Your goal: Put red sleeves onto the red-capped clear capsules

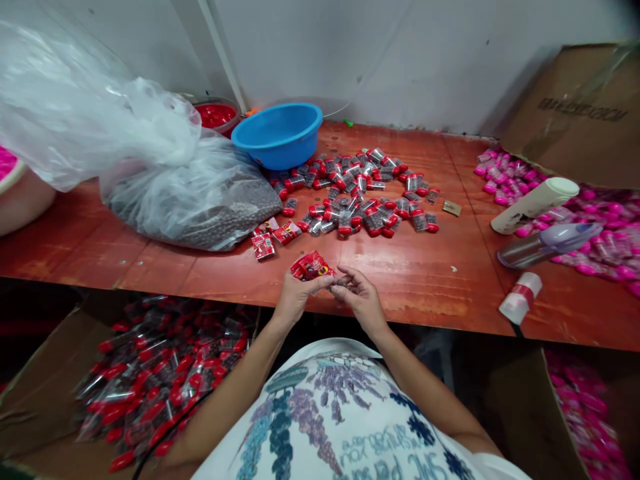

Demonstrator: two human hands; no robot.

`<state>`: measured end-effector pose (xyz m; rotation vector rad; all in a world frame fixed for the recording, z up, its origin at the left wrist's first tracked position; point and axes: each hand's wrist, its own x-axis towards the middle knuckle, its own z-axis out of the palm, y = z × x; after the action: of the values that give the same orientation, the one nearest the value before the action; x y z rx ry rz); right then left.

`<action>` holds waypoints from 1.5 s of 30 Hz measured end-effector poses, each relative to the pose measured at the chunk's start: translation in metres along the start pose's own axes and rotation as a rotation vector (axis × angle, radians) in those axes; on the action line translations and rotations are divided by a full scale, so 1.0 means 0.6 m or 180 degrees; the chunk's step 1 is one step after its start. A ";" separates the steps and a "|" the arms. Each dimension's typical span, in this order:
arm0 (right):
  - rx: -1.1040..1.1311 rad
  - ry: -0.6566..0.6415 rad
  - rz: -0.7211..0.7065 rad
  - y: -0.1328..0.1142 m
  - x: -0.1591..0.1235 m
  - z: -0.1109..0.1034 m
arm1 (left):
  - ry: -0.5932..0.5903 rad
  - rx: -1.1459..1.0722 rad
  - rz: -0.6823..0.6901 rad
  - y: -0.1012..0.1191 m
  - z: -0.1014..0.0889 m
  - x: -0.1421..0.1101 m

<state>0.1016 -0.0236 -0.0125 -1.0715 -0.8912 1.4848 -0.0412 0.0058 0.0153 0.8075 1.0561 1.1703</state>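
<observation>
My left hand (296,295) is closed around a red printed packet (311,265), held over the table's front edge. Close against it, my right hand (364,299) has its fingers bent round something small and dark that I cannot make out. Several more red printed packets (263,247) lie on the table just beyond my left hand. Past both hands spreads a loose pile of small clear containers with red caps (345,221), filled with dark beads.
A big clear bag of dark beads (200,200) sits left, beside a blue basin (280,137). Pink-capped containers (610,233), a cardboard box (575,113) and a white-and-red roll (521,298) are at right. Below the red table (425,287), a carton (55,380) holds red-capped containers.
</observation>
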 end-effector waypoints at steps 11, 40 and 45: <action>-0.1203 0.0425 -0.1462 -0.002 -0.008 -0.009 | 0.0224 -0.0712 0.0060 -0.015 0.005 0.001; -0.0117 -0.0027 0.0058 -0.030 -0.030 0.000 | 0.0062 -0.0164 0.0147 0.011 0.016 -0.025; -0.0647 0.0230 -0.0548 -0.020 -0.030 0.000 | 0.0194 -0.0058 0.0113 0.012 0.026 -0.033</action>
<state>0.1066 -0.0390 0.0015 -1.1575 -1.0724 1.2257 -0.0300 -0.0116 0.0316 0.7831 1.0834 1.2396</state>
